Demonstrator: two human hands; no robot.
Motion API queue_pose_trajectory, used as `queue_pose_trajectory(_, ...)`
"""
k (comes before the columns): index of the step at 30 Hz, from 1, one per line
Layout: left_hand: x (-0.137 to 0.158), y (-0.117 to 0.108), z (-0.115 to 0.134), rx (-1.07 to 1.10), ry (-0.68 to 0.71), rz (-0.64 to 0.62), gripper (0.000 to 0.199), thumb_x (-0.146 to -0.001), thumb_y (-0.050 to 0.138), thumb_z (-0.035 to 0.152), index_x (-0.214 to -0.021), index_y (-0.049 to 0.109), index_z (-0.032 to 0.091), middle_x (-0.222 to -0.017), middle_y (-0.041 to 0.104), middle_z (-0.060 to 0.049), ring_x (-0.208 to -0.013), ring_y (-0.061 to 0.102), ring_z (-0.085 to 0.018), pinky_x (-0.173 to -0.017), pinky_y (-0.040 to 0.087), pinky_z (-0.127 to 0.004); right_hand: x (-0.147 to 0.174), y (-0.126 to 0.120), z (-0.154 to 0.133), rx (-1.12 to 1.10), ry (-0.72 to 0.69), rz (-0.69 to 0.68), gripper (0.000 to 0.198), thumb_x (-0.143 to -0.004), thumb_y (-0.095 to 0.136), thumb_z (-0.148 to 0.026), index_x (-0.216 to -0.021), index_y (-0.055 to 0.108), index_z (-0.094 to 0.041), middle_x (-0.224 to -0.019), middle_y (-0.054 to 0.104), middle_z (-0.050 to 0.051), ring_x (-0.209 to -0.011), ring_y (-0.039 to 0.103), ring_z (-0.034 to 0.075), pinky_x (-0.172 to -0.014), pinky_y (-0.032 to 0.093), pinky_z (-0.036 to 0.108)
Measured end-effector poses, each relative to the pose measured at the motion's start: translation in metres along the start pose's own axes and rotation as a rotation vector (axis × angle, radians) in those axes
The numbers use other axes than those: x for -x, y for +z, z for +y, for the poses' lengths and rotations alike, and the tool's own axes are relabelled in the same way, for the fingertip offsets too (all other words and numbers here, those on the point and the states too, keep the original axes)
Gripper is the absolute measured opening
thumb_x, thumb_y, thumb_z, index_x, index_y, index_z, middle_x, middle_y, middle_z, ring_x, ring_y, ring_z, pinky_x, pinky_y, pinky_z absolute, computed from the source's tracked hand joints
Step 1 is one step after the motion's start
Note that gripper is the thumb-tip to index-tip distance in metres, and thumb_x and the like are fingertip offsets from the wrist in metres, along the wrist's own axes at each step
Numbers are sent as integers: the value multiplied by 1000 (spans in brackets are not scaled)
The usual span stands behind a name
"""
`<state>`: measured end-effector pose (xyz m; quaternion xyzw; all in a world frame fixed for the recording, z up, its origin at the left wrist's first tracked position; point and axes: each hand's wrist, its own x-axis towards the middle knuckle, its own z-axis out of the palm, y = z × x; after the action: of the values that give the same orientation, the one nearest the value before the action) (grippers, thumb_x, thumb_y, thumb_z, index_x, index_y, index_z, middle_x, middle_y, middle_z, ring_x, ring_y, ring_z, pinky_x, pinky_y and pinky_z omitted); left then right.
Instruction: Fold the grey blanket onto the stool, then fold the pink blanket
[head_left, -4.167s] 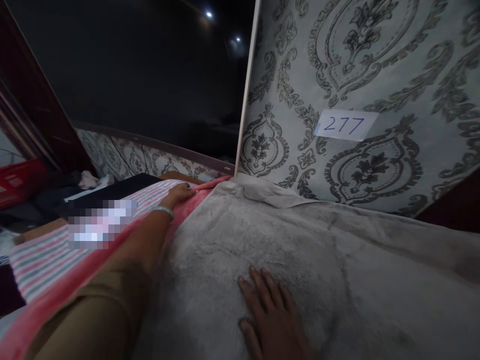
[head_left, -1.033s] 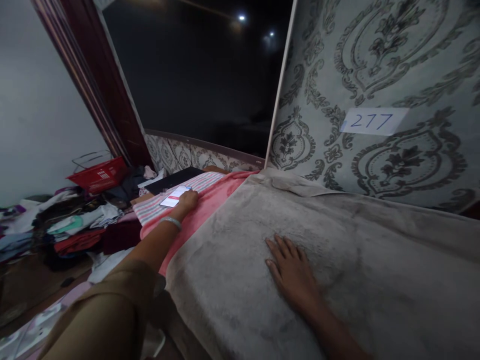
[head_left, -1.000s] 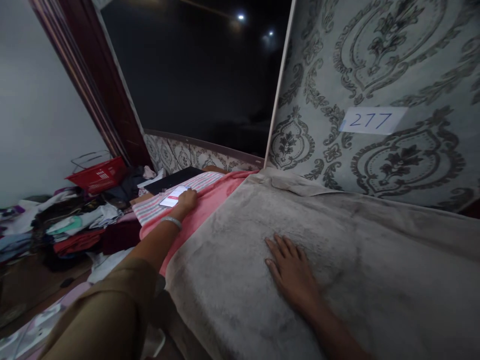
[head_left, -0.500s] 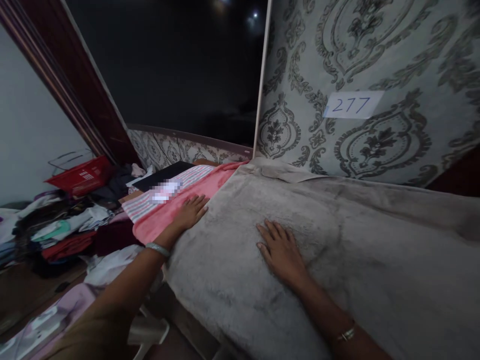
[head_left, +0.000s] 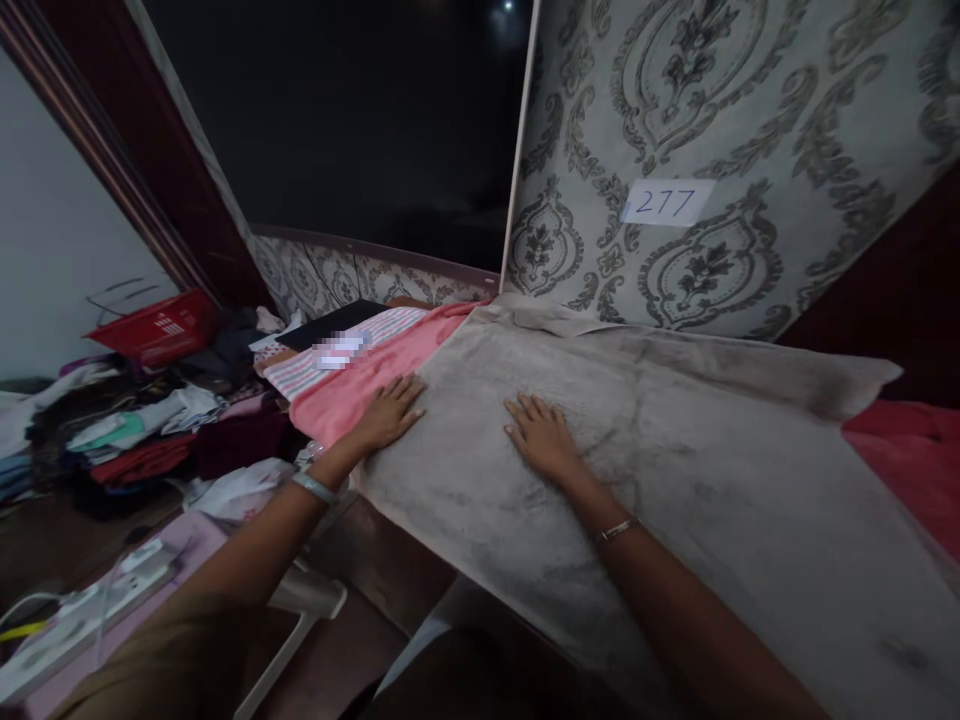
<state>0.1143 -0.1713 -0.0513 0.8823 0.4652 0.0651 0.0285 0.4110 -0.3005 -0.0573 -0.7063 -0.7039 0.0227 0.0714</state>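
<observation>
A grey plush blanket [head_left: 720, 480] lies spread over the table, with some creases and a loose fold along its back edge. My left hand [head_left: 388, 412] rests flat near the blanket's left edge, beside the pink cloth [head_left: 420, 350] with a striped band. Its fingers are stretched out and hold nothing. On the blanket's middle left, my right hand [head_left: 544, 437] lies palm down, fingers slightly spread, also holding nothing. Both wrists wear a bracelet.
Behind stand a large dark screen [head_left: 360, 120] and a patterned wall bearing a paper marked 277 [head_left: 667, 202]. At left are heaped clothes [head_left: 150, 440], a red basket [head_left: 154, 328], a power strip [head_left: 90, 620] and a white plastic chair [head_left: 311, 600]. Red cloth [head_left: 911, 455] shows at right.
The view has shifted, bringing the blanket's right end and the red cloth into sight. Both hands still lie flat on the cloth; the right hand appears slightly farther forward.
</observation>
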Motion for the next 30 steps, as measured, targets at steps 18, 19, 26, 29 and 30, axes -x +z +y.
queue_pose_trajectory(18,-24,-19,100,-96,92,33,59,-99,33,46,-151,38,18,-162,29,-12,-151,19,-29,-119,18,-56,101,-15,-30,-171,24,-10,58,-102,33,-46,-154,35,-22,-162,28,10,-151,19,27,-120,15,54)
queue_pose_trajectory(19,-27,-15,114,-84,120,8,61,-99,33,47,-153,35,19,-164,24,-11,-152,17,-29,-120,17,-56,95,-16,-34,-177,32,6,59,-101,34,-46,-155,33,-22,-163,26,9,-152,17,27,-120,14,55)
queue_pose_trajectory(26,-33,19,141,-130,136,14,63,-99,27,49,-156,30,23,-164,26,-8,-151,19,-31,-119,16,-58,101,-10,-25,-155,61,-36,63,-101,33,-52,-156,30,-23,-166,18,3,-153,8,28,-122,8,55)
queue_pose_trajectory(29,-35,22,137,-144,137,35,63,-99,26,49,-156,31,23,-163,27,-7,-151,20,-31,-119,18,-58,127,-11,-5,-134,128,-56,64,-100,31,-53,-157,28,-23,-166,16,2,-153,8,26,-122,8,53)
queue_pose_trajectory(30,-36,21,136,-145,139,39,63,-99,26,49,-155,31,23,-163,27,-8,-151,21,-31,-119,19,-58,138,-11,4,-119,164,-56,64,-100,31,-54,-157,28,-23,-166,15,2,-153,8,26,-122,8,52)
